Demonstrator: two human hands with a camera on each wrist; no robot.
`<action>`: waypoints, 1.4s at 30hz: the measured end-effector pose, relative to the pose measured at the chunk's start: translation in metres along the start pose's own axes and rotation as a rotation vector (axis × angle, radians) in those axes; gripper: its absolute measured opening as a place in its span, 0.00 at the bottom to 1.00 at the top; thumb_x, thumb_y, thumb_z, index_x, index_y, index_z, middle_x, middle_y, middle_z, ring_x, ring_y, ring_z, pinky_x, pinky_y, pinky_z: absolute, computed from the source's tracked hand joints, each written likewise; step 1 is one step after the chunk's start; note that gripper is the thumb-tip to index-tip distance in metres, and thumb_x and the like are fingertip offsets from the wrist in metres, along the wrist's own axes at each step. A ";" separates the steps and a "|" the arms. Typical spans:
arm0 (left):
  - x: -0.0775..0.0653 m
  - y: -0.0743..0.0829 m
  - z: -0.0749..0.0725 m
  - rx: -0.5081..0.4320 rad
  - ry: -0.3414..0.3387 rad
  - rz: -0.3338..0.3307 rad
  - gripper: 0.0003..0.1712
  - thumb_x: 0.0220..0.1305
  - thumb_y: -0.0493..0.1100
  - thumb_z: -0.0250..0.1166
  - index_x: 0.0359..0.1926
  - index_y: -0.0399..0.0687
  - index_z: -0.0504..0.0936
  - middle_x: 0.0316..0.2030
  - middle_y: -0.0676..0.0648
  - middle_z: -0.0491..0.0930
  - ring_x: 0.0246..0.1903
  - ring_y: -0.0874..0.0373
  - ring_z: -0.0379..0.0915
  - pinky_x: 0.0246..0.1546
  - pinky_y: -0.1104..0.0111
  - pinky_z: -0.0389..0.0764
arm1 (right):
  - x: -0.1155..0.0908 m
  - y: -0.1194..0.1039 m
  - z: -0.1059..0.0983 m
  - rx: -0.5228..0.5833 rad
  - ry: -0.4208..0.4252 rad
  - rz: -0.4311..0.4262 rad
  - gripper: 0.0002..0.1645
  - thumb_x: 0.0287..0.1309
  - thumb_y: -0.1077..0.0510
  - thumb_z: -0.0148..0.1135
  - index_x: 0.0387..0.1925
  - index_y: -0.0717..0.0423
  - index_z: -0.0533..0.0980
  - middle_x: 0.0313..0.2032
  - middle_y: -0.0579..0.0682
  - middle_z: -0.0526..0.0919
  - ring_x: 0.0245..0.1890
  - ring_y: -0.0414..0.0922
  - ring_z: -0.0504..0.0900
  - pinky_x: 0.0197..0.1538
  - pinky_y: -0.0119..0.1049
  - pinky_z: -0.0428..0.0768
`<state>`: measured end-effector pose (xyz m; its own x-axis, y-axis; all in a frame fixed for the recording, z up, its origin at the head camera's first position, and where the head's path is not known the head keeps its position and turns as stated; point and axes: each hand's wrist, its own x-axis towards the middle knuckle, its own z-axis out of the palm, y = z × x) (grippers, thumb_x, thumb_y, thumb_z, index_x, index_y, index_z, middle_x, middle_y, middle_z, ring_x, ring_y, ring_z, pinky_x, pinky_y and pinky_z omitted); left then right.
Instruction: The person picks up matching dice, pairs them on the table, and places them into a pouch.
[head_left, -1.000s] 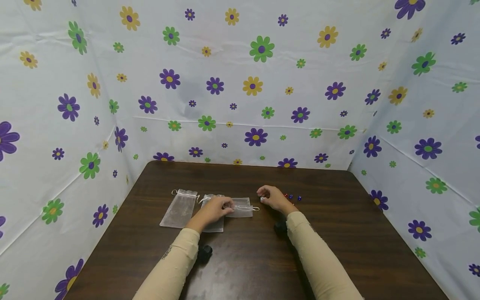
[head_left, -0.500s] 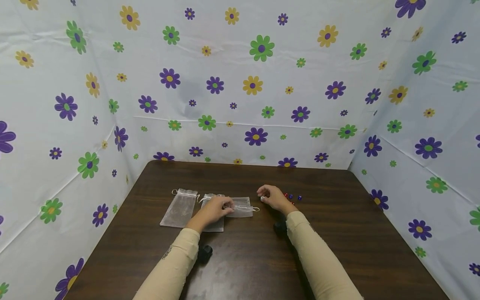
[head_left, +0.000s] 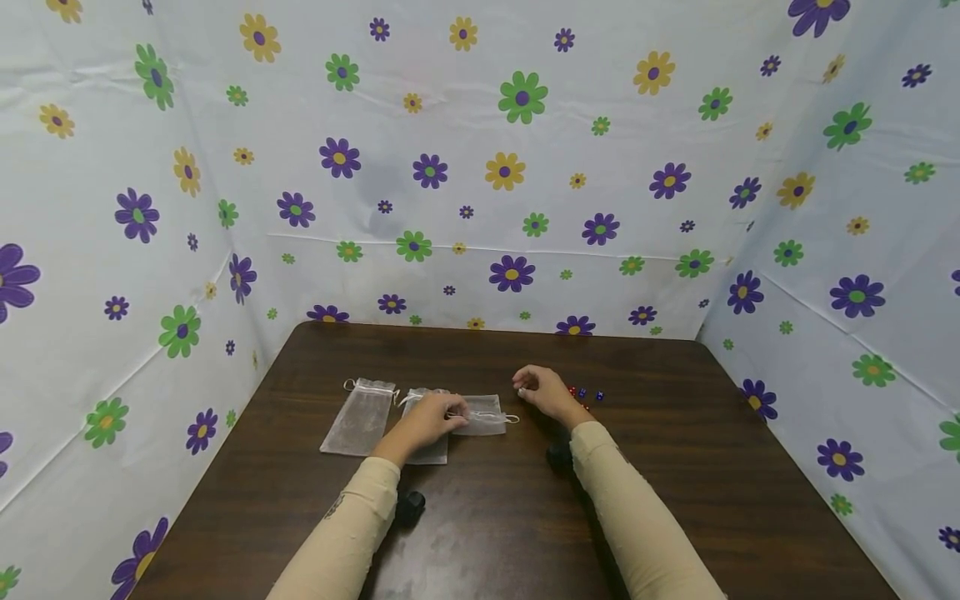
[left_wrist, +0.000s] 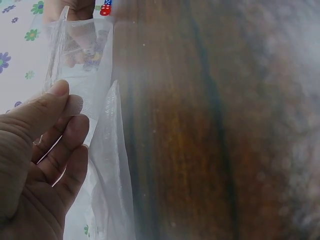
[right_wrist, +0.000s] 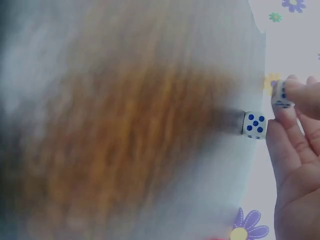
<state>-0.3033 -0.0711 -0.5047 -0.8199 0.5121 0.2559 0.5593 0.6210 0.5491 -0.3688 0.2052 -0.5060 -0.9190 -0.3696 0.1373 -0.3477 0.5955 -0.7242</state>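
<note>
My left hand (head_left: pixel 427 421) pinches the edge of a sheer white organza drawstring pouch (left_wrist: pixel 82 65) between thumb and fingers. In the head view this pouch (head_left: pixel 483 414) lies sideways, its cord loop toward the right. Under my left hand is a second pouch (head_left: pixel 431 454), partly covered by the wrist. My right hand (head_left: pixel 547 393) holds a white die (right_wrist: pixel 282 94) with blue pips between thumb and index finger. Just beside those fingers, another white die (right_wrist: pixel 254 125) sits on the table with its five-pip face showing.
A third sheer pouch (head_left: pixel 356 421) lies flat at the left. Blue dice (head_left: pixel 600 396) and red dice (head_left: pixel 572 390) are scattered just right of my right hand. The dark wooden table (head_left: pixel 675 467) is enclosed by a flower-print cloth (head_left: pixel 465 125).
My right hand has risen slightly and moved a touch away from me, with the white die between its fingers. The left hand and the pouches stay where they were.
</note>
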 end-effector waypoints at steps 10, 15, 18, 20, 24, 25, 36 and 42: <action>0.000 0.002 -0.001 -0.003 0.004 0.008 0.04 0.64 0.40 0.72 0.37 0.49 0.84 0.33 0.55 0.84 0.35 0.60 0.79 0.39 0.63 0.80 | 0.002 -0.020 -0.007 0.032 0.009 -0.036 0.11 0.64 0.70 0.65 0.47 0.60 0.79 0.41 0.56 0.85 0.40 0.46 0.81 0.41 0.39 0.80; -0.001 0.005 -0.004 -0.010 -0.004 0.000 0.03 0.64 0.39 0.72 0.36 0.49 0.84 0.33 0.55 0.84 0.35 0.59 0.79 0.39 0.63 0.80 | 0.004 -0.033 -0.014 0.068 0.022 -0.074 0.12 0.65 0.70 0.64 0.49 0.65 0.79 0.42 0.58 0.84 0.42 0.48 0.82 0.48 0.42 0.80; -0.001 0.005 -0.005 0.000 0.002 0.005 0.03 0.64 0.39 0.72 0.36 0.49 0.84 0.33 0.55 0.84 0.34 0.59 0.79 0.38 0.63 0.80 | 0.004 -0.041 -0.016 0.084 0.021 -0.102 0.13 0.65 0.70 0.63 0.51 0.67 0.78 0.44 0.62 0.84 0.44 0.51 0.82 0.51 0.47 0.80; -0.001 0.005 -0.004 0.003 0.007 0.016 0.03 0.63 0.39 0.72 0.36 0.49 0.84 0.32 0.54 0.84 0.34 0.59 0.79 0.38 0.64 0.80 | 0.004 -0.046 -0.018 0.090 0.020 -0.123 0.12 0.65 0.70 0.63 0.50 0.66 0.78 0.45 0.64 0.84 0.44 0.51 0.82 0.52 0.48 0.80; -0.001 0.005 -0.003 -0.003 0.016 0.034 0.04 0.63 0.39 0.72 0.35 0.48 0.84 0.32 0.53 0.84 0.34 0.59 0.79 0.38 0.64 0.80 | 0.002 -0.059 -0.018 0.106 0.017 -0.169 0.12 0.65 0.70 0.64 0.50 0.66 0.78 0.45 0.65 0.84 0.44 0.54 0.83 0.52 0.50 0.80; -0.001 0.005 -0.003 -0.004 0.016 0.036 0.04 0.63 0.39 0.72 0.35 0.48 0.84 0.32 0.53 0.84 0.34 0.59 0.79 0.38 0.64 0.80 | 0.001 -0.062 -0.018 0.110 0.013 -0.174 0.12 0.65 0.70 0.64 0.49 0.64 0.79 0.45 0.65 0.84 0.44 0.53 0.83 0.52 0.50 0.80; -0.001 0.006 -0.002 -0.031 0.007 0.027 0.04 0.63 0.38 0.72 0.36 0.48 0.84 0.33 0.53 0.85 0.35 0.58 0.81 0.39 0.63 0.82 | -0.009 -0.084 -0.013 0.122 -0.050 -0.199 0.12 0.65 0.67 0.65 0.50 0.63 0.79 0.45 0.62 0.84 0.45 0.50 0.82 0.55 0.49 0.79; -0.002 0.005 -0.002 -0.032 0.023 0.029 0.04 0.63 0.38 0.72 0.36 0.49 0.84 0.32 0.54 0.84 0.34 0.60 0.80 0.38 0.65 0.81 | -0.015 -0.084 -0.009 0.128 -0.077 -0.162 0.12 0.66 0.66 0.64 0.51 0.60 0.79 0.45 0.58 0.84 0.43 0.46 0.82 0.53 0.46 0.80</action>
<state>-0.2995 -0.0698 -0.5012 -0.8064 0.5153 0.2902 0.5788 0.5867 0.5664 -0.3271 0.1673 -0.4413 -0.8347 -0.5089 0.2103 -0.4584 0.4306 -0.7775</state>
